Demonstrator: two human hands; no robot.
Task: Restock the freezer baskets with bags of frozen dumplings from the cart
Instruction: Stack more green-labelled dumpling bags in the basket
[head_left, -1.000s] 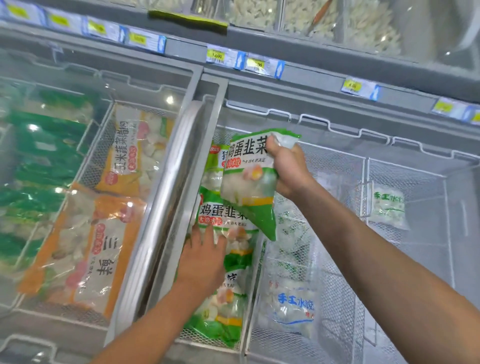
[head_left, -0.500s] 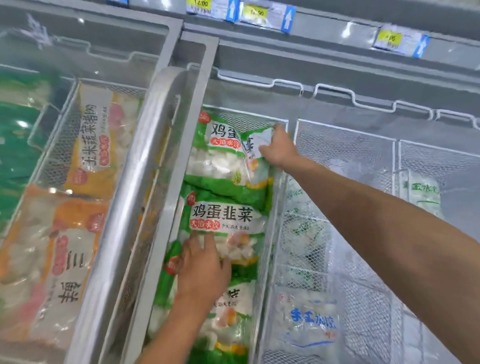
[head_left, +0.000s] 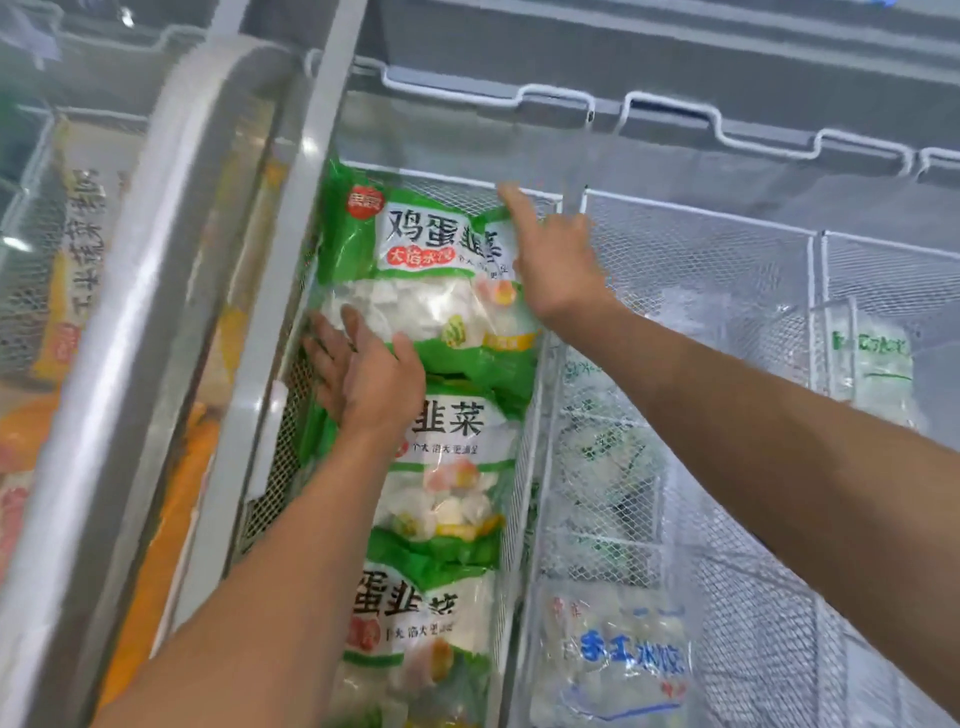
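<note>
A narrow wire freezer basket holds three green-and-white dumpling bags in a row. The far bag lies at the basket's back end, the middle bag below it, the near bag at the bottom of the view. My left hand lies flat, fingers spread, on the lower left corner of the far bag where it overlaps the middle one. My right hand rests against the far bag's right edge with the index finger stretched out, gripping nothing.
The open glass lid's grey frame runs diagonally on the left, with orange bags under the glass. To the right, a wire basket holds clear bags with blue print. The freezer's back wall carries a white wire rail.
My right hand has let go of the far bag and its fingers have opened. My left hand moved up from the middle bag to the far bag's lower corner. The view moved closer.
</note>
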